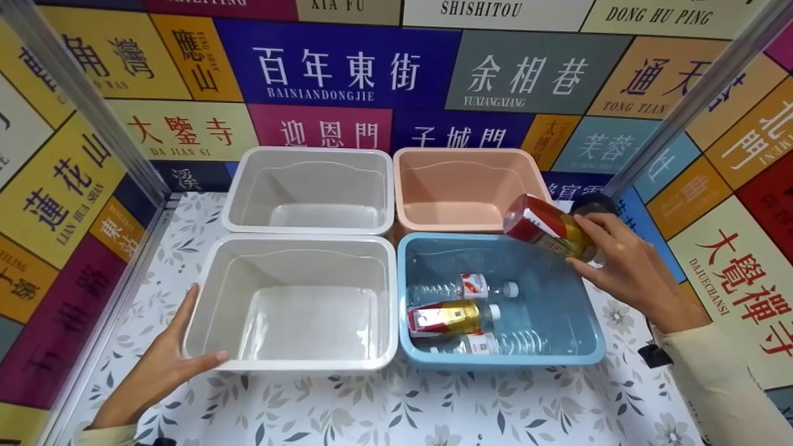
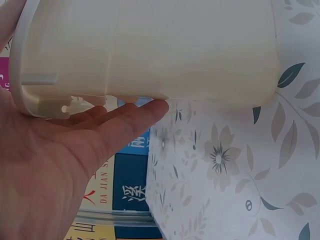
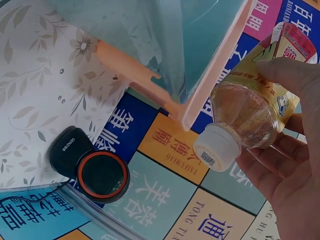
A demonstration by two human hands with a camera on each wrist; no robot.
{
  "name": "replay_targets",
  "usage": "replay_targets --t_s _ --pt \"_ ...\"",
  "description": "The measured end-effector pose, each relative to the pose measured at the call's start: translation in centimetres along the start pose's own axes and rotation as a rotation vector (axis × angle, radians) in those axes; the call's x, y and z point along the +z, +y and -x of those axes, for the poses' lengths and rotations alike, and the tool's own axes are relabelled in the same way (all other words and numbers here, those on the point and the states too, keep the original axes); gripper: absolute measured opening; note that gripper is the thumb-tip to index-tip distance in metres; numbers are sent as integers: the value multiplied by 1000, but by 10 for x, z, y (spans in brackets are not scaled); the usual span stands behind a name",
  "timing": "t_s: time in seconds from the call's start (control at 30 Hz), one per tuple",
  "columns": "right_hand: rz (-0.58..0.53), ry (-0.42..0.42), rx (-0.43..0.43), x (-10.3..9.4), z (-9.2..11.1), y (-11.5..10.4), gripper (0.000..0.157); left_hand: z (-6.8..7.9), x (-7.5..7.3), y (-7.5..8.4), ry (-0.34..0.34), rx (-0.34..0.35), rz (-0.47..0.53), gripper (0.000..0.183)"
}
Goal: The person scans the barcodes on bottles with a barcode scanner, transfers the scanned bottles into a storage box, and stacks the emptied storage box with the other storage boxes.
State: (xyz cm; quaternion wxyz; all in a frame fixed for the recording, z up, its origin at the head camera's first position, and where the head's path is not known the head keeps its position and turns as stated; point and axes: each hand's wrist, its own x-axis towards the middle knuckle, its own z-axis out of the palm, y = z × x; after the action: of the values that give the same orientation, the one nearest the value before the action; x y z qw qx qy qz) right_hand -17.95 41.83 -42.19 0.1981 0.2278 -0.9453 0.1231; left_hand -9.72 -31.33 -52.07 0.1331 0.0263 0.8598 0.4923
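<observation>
My right hand point(image 1: 626, 260) grips a plastic drink bottle point(image 1: 536, 226) with a red and gold label, held tilted above the right rear edge of the blue bin point(image 1: 551, 359). Its white cap and clear shoulder show in the right wrist view, where the hand point(image 3: 295, 165) wraps the label point(image 3: 255, 70). Inside the blue bin lie two clear bottles point(image 1: 474, 286) point(image 1: 480, 344) and a red-gold bottle point(image 1: 452, 317) between them. Straight fingers of my left hand point(image 1: 164, 350) rest along the side of the front white bin point(image 1: 291, 365), thumb at its front rim; the left wrist view shows fingers point(image 2: 135, 120) against its wall.
Behind stand another white bin point(image 1: 310, 155) and a peach bin point(image 1: 464, 155), neither with visible contents. A black device point(image 3: 102, 175) with an orange ring stands near the right rear corner. Printed panels point(image 1: 341, 68) wall in the floral-patterned table point(image 1: 347, 409).
</observation>
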Motion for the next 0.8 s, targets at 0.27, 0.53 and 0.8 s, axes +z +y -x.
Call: replay_targets --t_s 0.27,0.53,0.8 --pt "-20 1 58 -6 5 8 81 0 -1 -2 -2 -1 2 129" --pt "-35 -3 126 -10 13 18 83 1 -3 0 -14 7 -14 130" --pt "-108 14 176 -10 17 27 81 3 -2 2 -2 39 -19 133"
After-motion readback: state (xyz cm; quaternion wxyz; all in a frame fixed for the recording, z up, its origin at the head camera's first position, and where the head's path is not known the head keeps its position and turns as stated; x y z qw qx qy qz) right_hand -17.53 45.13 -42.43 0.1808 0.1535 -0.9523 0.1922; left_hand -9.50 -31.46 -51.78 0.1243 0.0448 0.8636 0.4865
